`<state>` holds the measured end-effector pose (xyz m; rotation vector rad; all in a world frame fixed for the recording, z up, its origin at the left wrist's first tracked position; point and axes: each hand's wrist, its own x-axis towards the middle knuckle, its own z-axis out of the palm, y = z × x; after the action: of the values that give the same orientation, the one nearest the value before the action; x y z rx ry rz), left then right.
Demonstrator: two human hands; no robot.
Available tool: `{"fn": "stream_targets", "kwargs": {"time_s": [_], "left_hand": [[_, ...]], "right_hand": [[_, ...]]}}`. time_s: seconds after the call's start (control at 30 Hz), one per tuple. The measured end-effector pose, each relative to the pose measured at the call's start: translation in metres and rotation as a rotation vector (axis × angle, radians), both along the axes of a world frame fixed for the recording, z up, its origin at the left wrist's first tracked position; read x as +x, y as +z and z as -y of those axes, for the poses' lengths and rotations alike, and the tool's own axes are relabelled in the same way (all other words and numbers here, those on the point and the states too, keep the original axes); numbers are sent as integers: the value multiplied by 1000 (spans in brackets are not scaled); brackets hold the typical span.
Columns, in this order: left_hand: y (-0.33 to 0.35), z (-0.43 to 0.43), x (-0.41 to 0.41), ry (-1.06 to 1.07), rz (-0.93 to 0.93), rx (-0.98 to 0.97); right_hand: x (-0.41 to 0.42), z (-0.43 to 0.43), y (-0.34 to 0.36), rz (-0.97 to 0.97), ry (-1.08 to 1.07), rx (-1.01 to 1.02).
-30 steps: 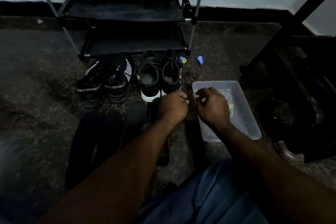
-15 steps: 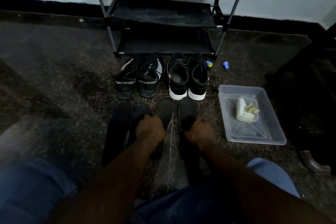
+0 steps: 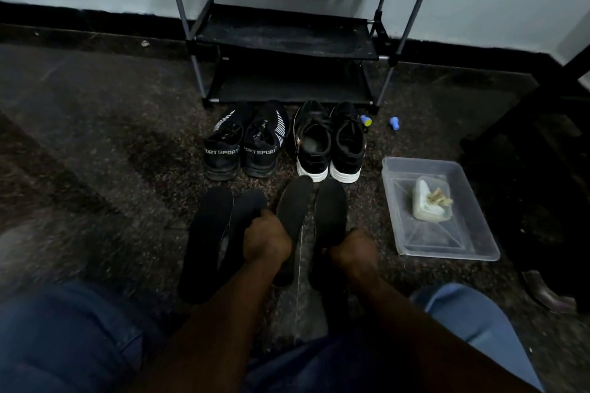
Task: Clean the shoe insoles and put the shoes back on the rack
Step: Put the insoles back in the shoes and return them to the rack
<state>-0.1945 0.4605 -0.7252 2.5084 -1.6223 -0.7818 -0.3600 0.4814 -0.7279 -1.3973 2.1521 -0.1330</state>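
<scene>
Four dark insoles lie side by side on the speckled floor in the lower middle of the frame, toes pointing up toward the shoes.

The left hand sits knuckles-up with its fingers curled, over the place where the second insole and the third insole nearly meet. The light is too dim to tell which of the two it grasps, or whether it grasps either.

The right hand is just right of centre, fingers curled round the right edge of the rightmost insole.

Above the insoles, two pairs stand with heels toward the camera. The SPORT shoes are on the left (the word is printed across each heel). The white-soled shoes are on the right, just beside them.

Behind both pairs, at upper centre, the black rack stands against the pale wall, with nothing visible on the shelves in view.

Two small blue caps lie on the floor near the rack's right foot.

At the right of the frame a clear plastic tray rests on the floor. It holds a pale container with something yellowish on top.

Blue jeans fill the bottom corners.
</scene>
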Motion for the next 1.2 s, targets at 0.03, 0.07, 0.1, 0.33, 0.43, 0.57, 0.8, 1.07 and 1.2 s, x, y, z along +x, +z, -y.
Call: {"fn": "stream_targets", "kwargs": {"time_s": [0.03,0.07,0.1,0.33,0.43,0.57,0.8,1.07,1.2], "left_hand": [[0,2,1,15,-42,3],[2,3,1,33,-96,-1],[2,6,1,59,-168,-13],[22,20,-10,354,-656,-129],[30,23,-10,372,-667,-136],[56,20,-12,436,-699,-210],[99,22,-16,503,-828,-346],[117,35,-15,429,-911,-492],[119,42,-23,392,-1017,-504]], "right_hand": [[-1,1,1,44,-24,4],[-1,3,2,88,-47,10],[-1,5,4,146,-76,4],[0,25,38,444,-242,-140],[-3,33,52,495,-248,-173],[-5,30,73,570,-265,-227],[-5,31,98,678,-308,-379],[-10,47,115,761,-301,-515],[-17,61,115,775,-319,-528]]}}
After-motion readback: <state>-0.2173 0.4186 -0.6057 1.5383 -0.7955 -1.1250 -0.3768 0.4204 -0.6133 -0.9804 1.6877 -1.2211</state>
